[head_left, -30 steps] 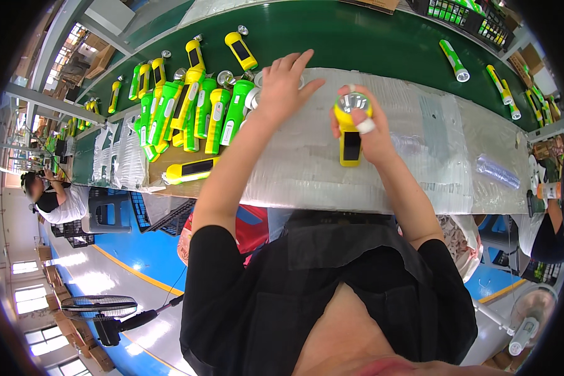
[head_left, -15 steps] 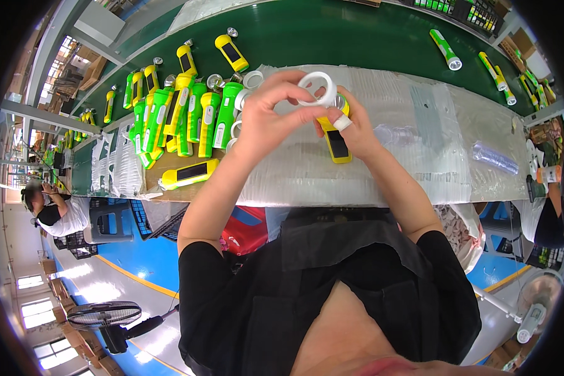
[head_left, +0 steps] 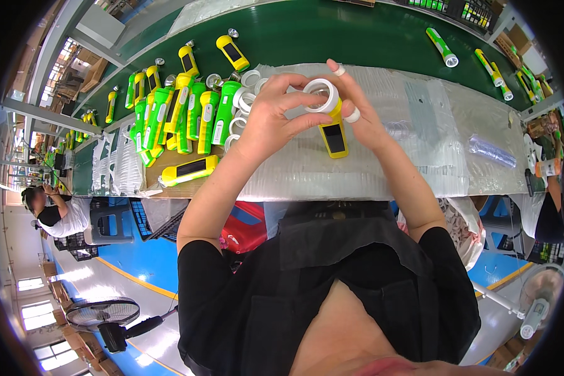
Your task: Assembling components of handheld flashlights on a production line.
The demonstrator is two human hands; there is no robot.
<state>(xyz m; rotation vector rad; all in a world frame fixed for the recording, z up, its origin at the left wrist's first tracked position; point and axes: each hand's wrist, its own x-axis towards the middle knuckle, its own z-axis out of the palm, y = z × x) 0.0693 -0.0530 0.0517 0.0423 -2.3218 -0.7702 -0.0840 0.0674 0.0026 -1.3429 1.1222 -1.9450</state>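
Note:
My left hand [head_left: 272, 113] pinches a white plastic ring [head_left: 320, 96] between thumb and fingers. The ring sits around the head end of a yellow flashlight [head_left: 335, 139] with a dark panel on its side. Close to the right side of that flashlight is my right hand [head_left: 363, 119], open, its index finger stretched up and its thumb apart. White tape wraps the tips of that thumb and finger. Whether its other fingers touch the flashlight behind is hidden. Several loose white rings [head_left: 237, 125] lie left of my left hand, beside a pile of green and yellow flashlights [head_left: 160, 119].
A single yellow flashlight [head_left: 190, 170] lies near the table's front edge. More flashlights, one of them green [head_left: 442, 47], lie on the green surface [head_left: 357, 37] beyond. Clear wrapping [head_left: 492, 152] lies at the right. Another person [head_left: 56, 210] sits at far left; a fan [head_left: 109, 319] stands behind.
The white ring has come down around the flashlight's head. My right hand's fingers have spread and straightened away from the flashlight, which my right hand gripped before.

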